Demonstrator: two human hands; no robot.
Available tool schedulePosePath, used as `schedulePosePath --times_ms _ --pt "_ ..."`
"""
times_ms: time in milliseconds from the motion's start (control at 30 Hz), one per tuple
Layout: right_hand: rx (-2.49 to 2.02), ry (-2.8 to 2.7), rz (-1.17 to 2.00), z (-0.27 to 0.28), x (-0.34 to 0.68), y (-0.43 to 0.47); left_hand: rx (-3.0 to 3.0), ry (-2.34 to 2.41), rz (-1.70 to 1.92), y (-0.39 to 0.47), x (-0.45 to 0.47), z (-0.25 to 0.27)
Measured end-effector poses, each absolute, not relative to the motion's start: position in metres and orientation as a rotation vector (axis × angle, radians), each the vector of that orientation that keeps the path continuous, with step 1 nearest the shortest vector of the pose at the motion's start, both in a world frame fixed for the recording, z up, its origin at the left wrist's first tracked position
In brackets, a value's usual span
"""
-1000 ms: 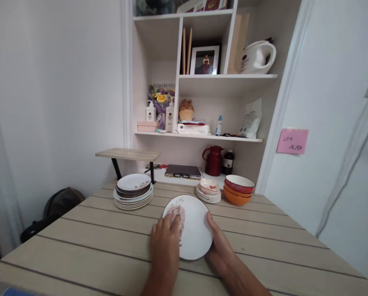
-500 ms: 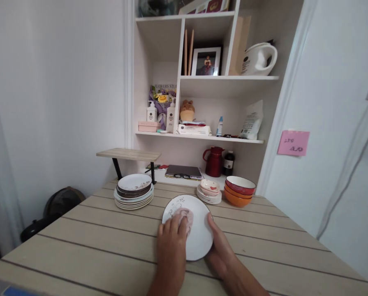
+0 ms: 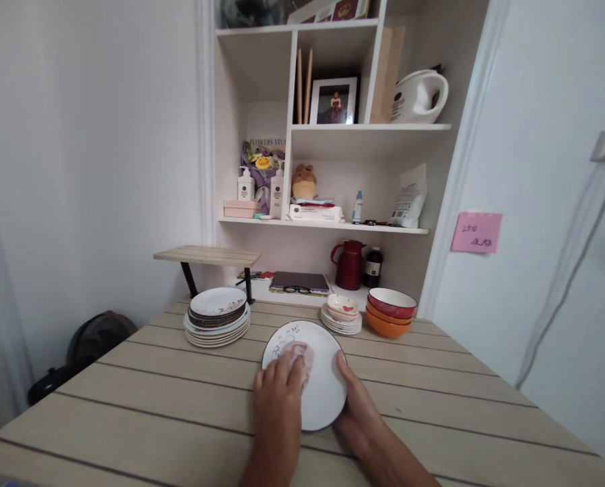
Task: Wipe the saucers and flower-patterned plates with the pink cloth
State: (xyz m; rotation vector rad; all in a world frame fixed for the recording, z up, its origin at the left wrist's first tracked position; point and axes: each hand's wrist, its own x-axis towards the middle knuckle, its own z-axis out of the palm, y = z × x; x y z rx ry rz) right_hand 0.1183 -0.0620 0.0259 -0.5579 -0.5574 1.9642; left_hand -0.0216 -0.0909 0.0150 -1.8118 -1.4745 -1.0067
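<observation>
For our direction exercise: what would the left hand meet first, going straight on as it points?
Probably the pink cloth the left hand touches on the white plate; depth beyond is unclear.

At 11 o'clock I read "FLOWERS STU" on pale backing (image 3: 268, 141) behind bouquet (image 3: 265, 177), rest cut off by shelf divider (image 3: 289, 115). At 3 o'clock, handwritten pink note (image 3: 477, 232): top line looks like "250", lower line illegible to me. Labels on pump bottles (image 3: 246, 184), between 10 and 11, and white bag (image 3: 410, 196), 2 o'clock: too small.
</observation>
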Motion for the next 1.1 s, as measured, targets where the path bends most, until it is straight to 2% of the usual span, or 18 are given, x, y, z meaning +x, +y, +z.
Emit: schedulePosePath --times_ms 100,367,633,900,1100 --pt "-0.584 -0.531 1.910 0.028 0.123 -0.059 -1.788 -1.535 -0.968 -0.092 -0.023 0.016" --pt "-0.539 -0.562 1.962 0.032 0.125 -0.060 -1.953 -1.253 -1.026 -0.090 -0.014 0.009" --pt "-0.626 -0.551 1.904 0.030 0.117 -0.066 -1.767 -1.577 -0.993 -0.091 -0.026 0.017" --pt "-0.549 -0.581 1.924 0.030 0.125 -0.060 -1.976 -1.245 -1.058 -0.084 -0.019 0.003" --pt "-0.574 -0.582 1.971 0.023 0.114 -0.064 -1.896 -1.460 -1.026 -0.086 -0.021 0.011"
